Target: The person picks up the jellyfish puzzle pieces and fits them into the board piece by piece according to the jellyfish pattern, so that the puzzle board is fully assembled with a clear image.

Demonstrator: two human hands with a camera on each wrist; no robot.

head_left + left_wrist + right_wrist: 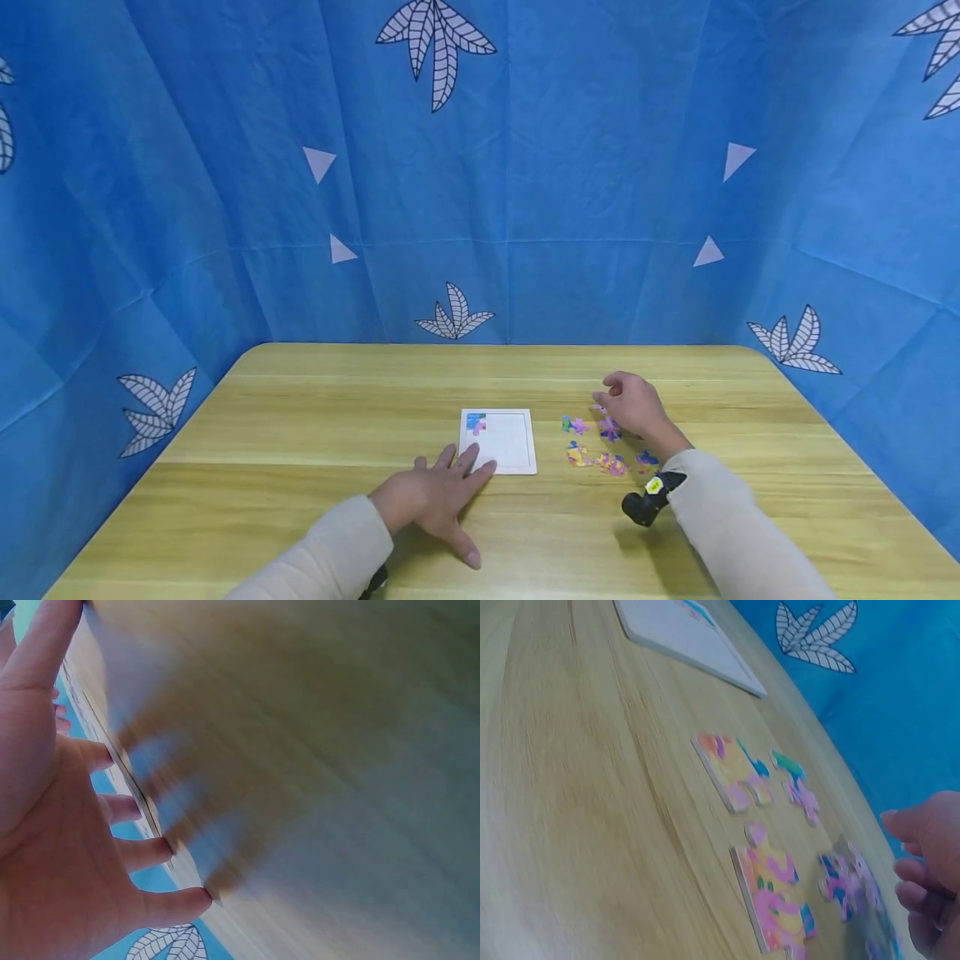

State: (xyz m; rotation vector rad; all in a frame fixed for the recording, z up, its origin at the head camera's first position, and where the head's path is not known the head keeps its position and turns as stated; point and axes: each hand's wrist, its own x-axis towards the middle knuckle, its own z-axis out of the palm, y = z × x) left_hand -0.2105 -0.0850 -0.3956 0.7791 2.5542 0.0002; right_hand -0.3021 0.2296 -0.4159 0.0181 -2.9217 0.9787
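Note:
A white square puzzle tray (pixel 510 446) lies on the table, with joined blue and pink puzzle pieces (pixel 476 422) in its far left corner. My left hand (pixel 442 497) is spread flat, fingertips at the tray's near left edge; in the left wrist view its fingers reach to the tray's rim. My right hand (pixel 632 403) hovers over the far part of the loose pieces, fingers loosely bent and nothing seen between them. Beneath it are purple pieces (pixel 841 885). Nearer lie a yellow piece (pixel 731 769) and a yellow-pink piece (pixel 774 889).
A green and pink piece (pixel 575 425) lies right of the tray, and a dark blue piece (pixel 647 457) sits near the right wrist. The wooden table (pixel 360 392) ends at a blue patterned curtain (pixel 570 167). A black device (pixel 651 500) is strapped to the right wrist.

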